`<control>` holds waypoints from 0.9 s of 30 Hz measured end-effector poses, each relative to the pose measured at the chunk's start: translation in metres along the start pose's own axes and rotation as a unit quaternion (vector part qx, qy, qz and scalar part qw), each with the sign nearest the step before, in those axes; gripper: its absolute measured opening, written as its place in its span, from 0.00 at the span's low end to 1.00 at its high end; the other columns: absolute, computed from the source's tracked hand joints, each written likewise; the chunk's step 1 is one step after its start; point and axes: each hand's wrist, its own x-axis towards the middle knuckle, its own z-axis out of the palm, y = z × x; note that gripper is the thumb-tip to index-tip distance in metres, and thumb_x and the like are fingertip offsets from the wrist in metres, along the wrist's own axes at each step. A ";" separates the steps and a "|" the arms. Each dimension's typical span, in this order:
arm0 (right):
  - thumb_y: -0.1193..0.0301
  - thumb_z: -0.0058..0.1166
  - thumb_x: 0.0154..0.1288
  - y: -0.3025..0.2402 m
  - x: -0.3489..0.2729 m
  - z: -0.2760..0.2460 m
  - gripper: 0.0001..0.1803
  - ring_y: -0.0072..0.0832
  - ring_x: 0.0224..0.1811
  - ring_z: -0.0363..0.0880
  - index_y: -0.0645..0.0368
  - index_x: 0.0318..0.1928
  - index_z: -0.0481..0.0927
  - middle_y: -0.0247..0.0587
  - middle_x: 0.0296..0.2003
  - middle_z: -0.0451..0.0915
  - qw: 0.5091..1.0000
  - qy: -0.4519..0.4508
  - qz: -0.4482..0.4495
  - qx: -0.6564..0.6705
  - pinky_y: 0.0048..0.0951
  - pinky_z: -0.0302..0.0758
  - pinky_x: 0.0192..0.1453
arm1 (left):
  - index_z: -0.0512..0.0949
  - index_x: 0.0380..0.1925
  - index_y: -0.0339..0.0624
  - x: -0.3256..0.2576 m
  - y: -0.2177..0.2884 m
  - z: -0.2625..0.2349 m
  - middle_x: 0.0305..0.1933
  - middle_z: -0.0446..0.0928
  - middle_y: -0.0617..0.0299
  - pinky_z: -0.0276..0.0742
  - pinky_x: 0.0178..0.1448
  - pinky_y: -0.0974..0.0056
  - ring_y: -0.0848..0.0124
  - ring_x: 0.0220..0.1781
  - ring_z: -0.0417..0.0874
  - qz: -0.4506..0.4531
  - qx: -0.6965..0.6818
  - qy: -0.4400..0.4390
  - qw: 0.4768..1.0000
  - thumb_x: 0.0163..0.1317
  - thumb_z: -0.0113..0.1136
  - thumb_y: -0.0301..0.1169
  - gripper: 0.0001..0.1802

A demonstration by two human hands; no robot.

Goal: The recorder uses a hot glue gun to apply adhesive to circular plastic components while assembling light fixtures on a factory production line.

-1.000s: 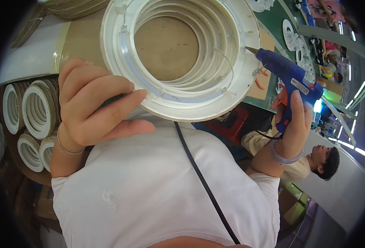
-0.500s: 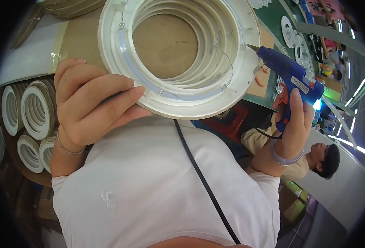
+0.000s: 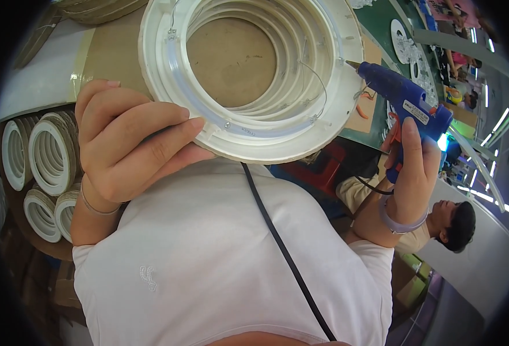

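My left hand (image 3: 130, 138) pinches the near left rim of a white ring-shaped housing (image 3: 254, 151), thumb on top and fingers curled. More such rings appear stacked beneath it. Along its channel runs a translucent light strip (image 3: 200, 112), with a thin wire (image 3: 325, 86) arching off it on the right. My right hand (image 3: 413, 167) is wrapped round the handle of a blue hot glue gun (image 3: 396, 85). The gun's nozzle points left, at the strip on the ring's right side; whether it touches cannot be made out.
More white rings with brown edges (image 3: 51, 153) are stacked at the left. A brown board (image 3: 113, 60) lies under the work. Orange-handled pliers (image 3: 362, 111) lie on the green table (image 3: 375, 34) at right. A black cable (image 3: 277, 236) crosses my shirt. A co-worker (image 3: 453, 222) sits at right.
The ring and my left hand have shifted very slightly to the right and up. The glue gun stays at nearly the same place beside the strip, still in my right hand.
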 end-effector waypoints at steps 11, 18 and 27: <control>0.67 0.47 0.61 -0.009 0.007 -0.009 0.14 0.13 0.19 0.64 0.65 0.41 0.72 0.34 0.23 0.74 0.998 -0.049 0.044 0.019 0.12 0.57 0.18 | 0.80 0.21 0.46 0.000 -0.005 0.005 0.26 0.75 0.71 0.62 0.35 0.66 0.72 0.27 0.68 -0.005 -0.001 0.015 1.000 0.34 0.65 0.39 0.12; 0.64 0.41 0.58 -0.007 -0.005 0.018 0.23 0.18 0.11 0.63 0.75 0.43 0.67 0.61 0.29 0.75 0.961 0.005 -0.119 0.250 0.13 0.57 0.14 | 0.77 0.23 0.47 -0.018 -0.016 0.016 0.31 0.75 0.69 0.62 0.47 0.63 0.72 0.34 0.73 -0.020 -0.013 0.111 0.993 0.40 0.63 0.44 0.14; 0.65 0.50 0.54 -0.041 0.001 0.077 0.25 0.22 0.20 0.71 0.68 0.49 0.65 0.53 0.31 0.77 0.956 -0.157 -0.063 0.238 0.13 0.61 0.16 | 0.78 0.25 0.49 -0.030 -0.019 0.025 0.33 0.74 0.70 0.60 0.50 0.63 0.73 0.37 0.74 -0.044 -0.032 0.143 0.988 0.39 0.63 0.44 0.15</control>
